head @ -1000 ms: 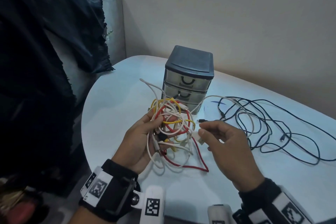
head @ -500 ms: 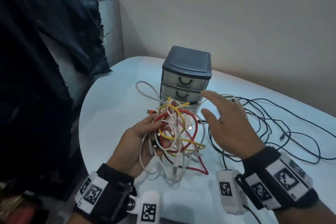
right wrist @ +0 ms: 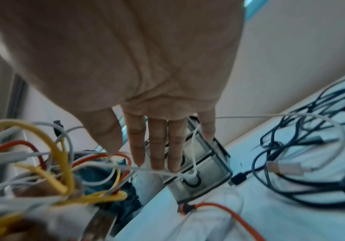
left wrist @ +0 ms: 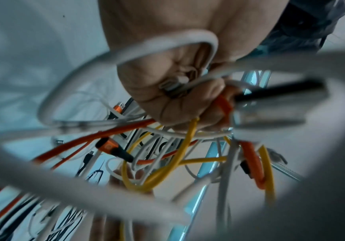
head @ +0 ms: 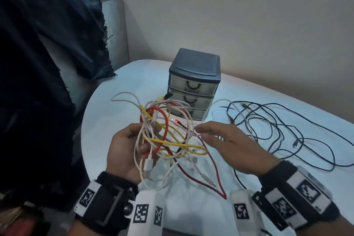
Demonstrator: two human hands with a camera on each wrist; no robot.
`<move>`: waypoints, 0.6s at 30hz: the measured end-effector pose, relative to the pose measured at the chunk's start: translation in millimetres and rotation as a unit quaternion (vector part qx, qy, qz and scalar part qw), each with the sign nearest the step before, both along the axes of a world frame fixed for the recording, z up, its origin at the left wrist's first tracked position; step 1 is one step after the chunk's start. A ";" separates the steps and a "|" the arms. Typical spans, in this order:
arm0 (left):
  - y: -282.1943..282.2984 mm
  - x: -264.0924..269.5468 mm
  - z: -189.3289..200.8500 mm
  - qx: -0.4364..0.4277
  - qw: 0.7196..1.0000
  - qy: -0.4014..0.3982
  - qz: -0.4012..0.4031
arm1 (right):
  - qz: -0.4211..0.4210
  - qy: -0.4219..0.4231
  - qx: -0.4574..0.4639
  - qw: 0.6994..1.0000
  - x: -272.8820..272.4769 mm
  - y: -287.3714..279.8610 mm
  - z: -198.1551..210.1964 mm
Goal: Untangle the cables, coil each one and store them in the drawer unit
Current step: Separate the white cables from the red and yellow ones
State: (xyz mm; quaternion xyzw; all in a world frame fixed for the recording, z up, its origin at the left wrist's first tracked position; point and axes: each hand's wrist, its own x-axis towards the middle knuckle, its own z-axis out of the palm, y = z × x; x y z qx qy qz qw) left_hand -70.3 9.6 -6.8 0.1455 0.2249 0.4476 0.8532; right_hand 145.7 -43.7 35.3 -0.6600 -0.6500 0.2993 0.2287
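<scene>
While our left hand (head: 122, 151) squeezes the messy bunch of cables (head: 164, 136) above the white table (head: 118, 101), our right hand (head: 235, 145) has flat, straight fingers touching a thin white cable (right wrist: 188, 175). Just behind stands the drawer unit (head: 194, 84), its drawers closed. Black cables (head: 287, 128) lie loose on the right.
</scene>
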 end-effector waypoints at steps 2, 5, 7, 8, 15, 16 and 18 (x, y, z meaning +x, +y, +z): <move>0.1 0.6 0.2 -0.005 1.000 0.003 -0.001 | 0.002 0.011 0.040 0.999 -7.8 -1.8 -5.8; -0.2 0.4 2.4 0.002 1.000 -0.007 -0.016 | 0.002 0.028 0.100 0.995 -13.4 -3.5 -7.3; -0.4 -0.1 2.7 0.012 1.000 -0.002 -0.020 | -0.023 0.071 0.131 0.989 -10.1 -4.5 -3.3; -1.0 1.2 3.6 0.014 1.000 0.003 -0.020 | -0.054 0.101 0.150 0.982 -6.2 -4.5 -0.3; -5.0 15.6 5.2 0.063 0.996 0.066 -0.019 | -0.119 0.172 0.135 0.968 14.6 -8.5 7.2; -4.5 15.5 3.7 0.067 0.995 0.068 -0.020 | -0.112 0.170 0.125 0.971 14.9 -8.0 6.1; -3.9 15.1 0.8 0.076 0.994 0.075 -0.023 | -0.110 0.167 0.112 0.973 15.3 -4.6 1.8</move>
